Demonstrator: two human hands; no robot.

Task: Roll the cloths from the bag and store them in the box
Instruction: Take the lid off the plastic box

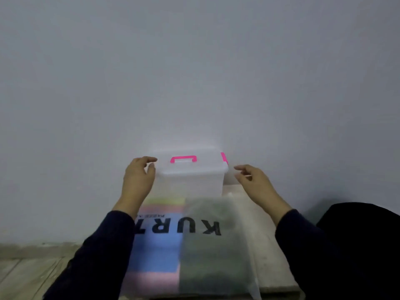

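Head view, nearest me: the frosted bag point(194, 245) lies flat on the low table point(270, 245), blue, pink and dark green cloths point(155, 252) showing through it. Beyond it stands the clear box point(190, 180), lid point(190, 164) on, pink handle point(183, 159) on top. My left hand point(138, 176) curls its fingers on the lid's left end. My right hand point(252, 180) hangs just beside the right end, fingers loosely bent, holding nothing.
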